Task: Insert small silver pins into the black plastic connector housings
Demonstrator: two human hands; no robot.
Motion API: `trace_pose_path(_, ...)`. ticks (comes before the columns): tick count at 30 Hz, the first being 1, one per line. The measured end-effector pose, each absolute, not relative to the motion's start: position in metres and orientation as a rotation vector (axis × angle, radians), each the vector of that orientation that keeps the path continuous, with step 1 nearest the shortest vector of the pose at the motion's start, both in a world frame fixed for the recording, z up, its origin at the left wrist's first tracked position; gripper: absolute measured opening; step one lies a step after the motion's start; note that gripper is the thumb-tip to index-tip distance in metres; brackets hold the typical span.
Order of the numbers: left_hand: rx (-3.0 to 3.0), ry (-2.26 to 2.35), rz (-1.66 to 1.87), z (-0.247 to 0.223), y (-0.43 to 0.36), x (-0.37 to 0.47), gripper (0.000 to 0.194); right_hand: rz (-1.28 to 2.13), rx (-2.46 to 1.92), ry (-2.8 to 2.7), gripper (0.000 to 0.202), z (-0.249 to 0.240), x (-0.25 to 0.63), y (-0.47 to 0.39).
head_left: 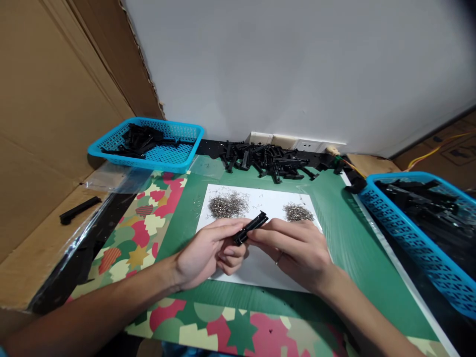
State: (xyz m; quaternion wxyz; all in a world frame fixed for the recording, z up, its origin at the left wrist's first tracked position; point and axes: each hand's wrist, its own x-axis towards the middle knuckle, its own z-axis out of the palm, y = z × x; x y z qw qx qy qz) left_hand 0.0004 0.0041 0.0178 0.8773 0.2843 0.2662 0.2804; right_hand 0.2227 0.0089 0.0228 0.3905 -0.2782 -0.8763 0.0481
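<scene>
My left hand (219, 246) is closed around the lower left end of a narrow black plastic part (251, 228), held tilted above a white sheet of paper (256, 263). The fingertips of my right hand (297, 248) pinch at the part's right side; whether they also hold something tiny cannot be made out. Behind my left hand, a pile of small metal pieces (227, 204), seemingly wire springs or clips, lies on the paper. A smaller pile of metal pieces (298, 212) sits behind my right hand.
Several loose black parts (267, 159) are heaped at the back by the wall sockets (308, 145). Blue baskets of black parts stand at left (159, 162) and right (420, 263). A single black part (80, 210) lies on cardboard at far left. Green sheeting (357, 253) covers the table.
</scene>
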Motion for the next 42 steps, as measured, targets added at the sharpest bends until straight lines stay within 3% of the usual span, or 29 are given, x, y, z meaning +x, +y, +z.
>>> trace_pose_path(8, 0.723, 0.644, 0.56, 0.009, 0.005, 0.005, 0.03, -0.201, -0.644, -2.437, 0.029, 0.024, 0.226, 0.008)
trace_pose_path(15, 1.248, 0.893, 0.665, 0.011, 0.004, 0.002, 0.059, -0.288, -0.651, -2.42, 0.023, 0.022, 0.229, 0.009)
trace_pose_path(19, 1.806, 1.034, 0.824, 0.013, 0.005, -0.001, 0.043, -0.259, -0.74, -2.435, 0.018, 0.019, 0.238, 0.012)
trace_pose_path(24, 2.301, 1.059, 1.093, 0.006, 0.009, -0.002, 0.028, -0.274, -0.826, -2.512, 0.026, 0.02, 0.244, 0.015)
trace_pose_path(29, 2.398, 1.045, 1.16, 0.001, 0.011, -0.003, 0.018, -0.203, -0.885, -2.592, 0.031, 0.019, 0.245, 0.015)
trace_pose_path(33, 2.416, 1.057, 1.141, -0.003, 0.011, -0.002, 0.017, 0.136, -1.088, -2.596, 0.013, 0.028, 0.246, 0.015)
trace_pose_path(36, 2.423, 1.092, 1.12, -0.006, 0.011, -0.002, 0.018, 0.328, -1.175, -2.557, 0.012, 0.037, 0.247, 0.016)
trace_pose_path(42, 2.444, 1.14, 1.039, -0.009, 0.011, -0.001, 0.016, 0.122, -1.156, -2.676, 0.034, 0.033, 0.252, 0.023)
